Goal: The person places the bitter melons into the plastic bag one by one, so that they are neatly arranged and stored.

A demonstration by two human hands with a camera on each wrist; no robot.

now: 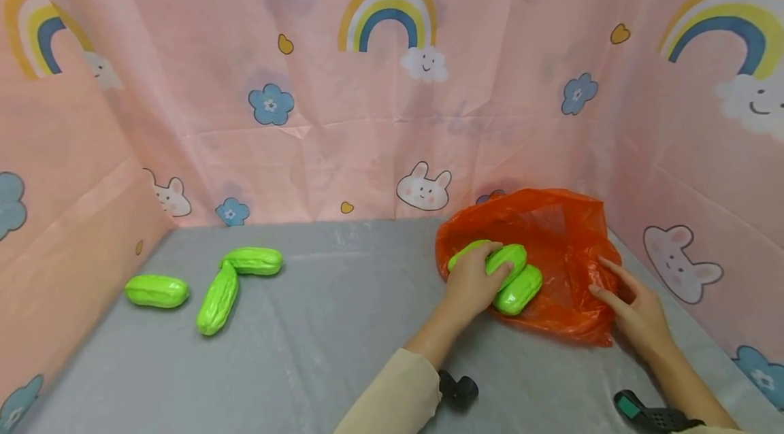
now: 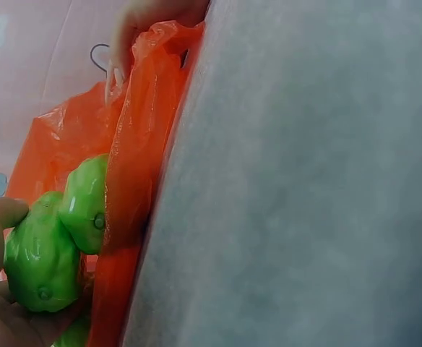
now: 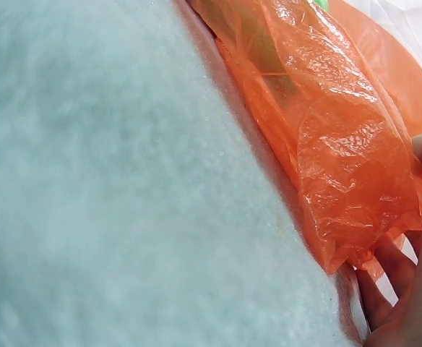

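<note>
In the head view, an orange plastic bag [image 1: 563, 243] lies with its mouth spread, several bright green, ridged, gourd-like vegetables at its opening. My left hand [image 1: 473, 281] grips one green vegetable [image 1: 507, 260], thumb on one side and fingers on the other; the left wrist view shows this green vegetable [image 2: 43, 253] up close. Against it lies another green vegetable [image 1: 518, 290], and a third green vegetable [image 1: 461, 256] is partly hidden behind the hand. My right hand [image 1: 640, 315] holds the bag's right side between thumb and fingers, as the right wrist view also shows.
To the left on the grey tabletop [image 1: 343, 325] lie three more green vegetables: one alone [image 1: 156, 291], and two touching at their ends, one upper [image 1: 252, 261] and one lower [image 1: 218, 299]. A pink patterned curtain [image 1: 318, 169] encloses the back and sides.
</note>
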